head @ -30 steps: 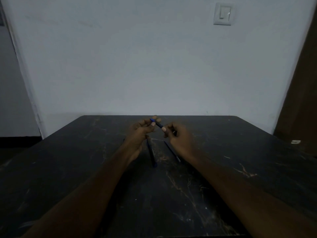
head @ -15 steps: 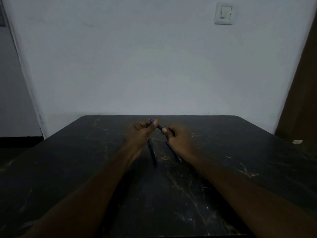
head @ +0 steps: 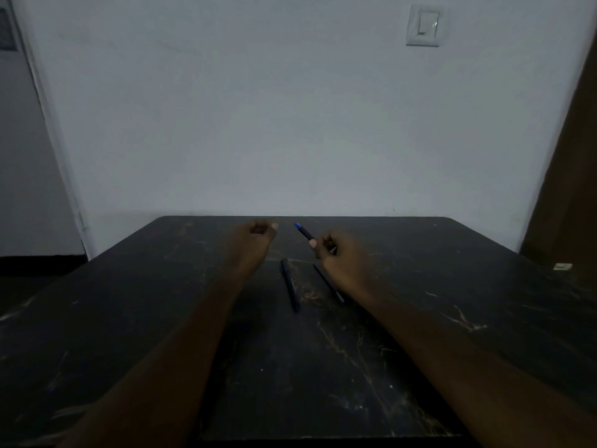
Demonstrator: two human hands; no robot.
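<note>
The counter [head: 129,302] is black, with thin pale brown and white lines like cracks in stone. The held pen [head: 305,233], above the middle of the frame, is dark with a blue tip. The lying pen [head: 290,284] below it is dark too, with a blue lower end. The thin stick [head: 324,278] beside it is dark with a pale end. The wall [head: 290,124] is plain grey-white. The light switch [head: 423,25] at the upper right is white. The door [head: 568,189] at the right edge is brown.
</note>
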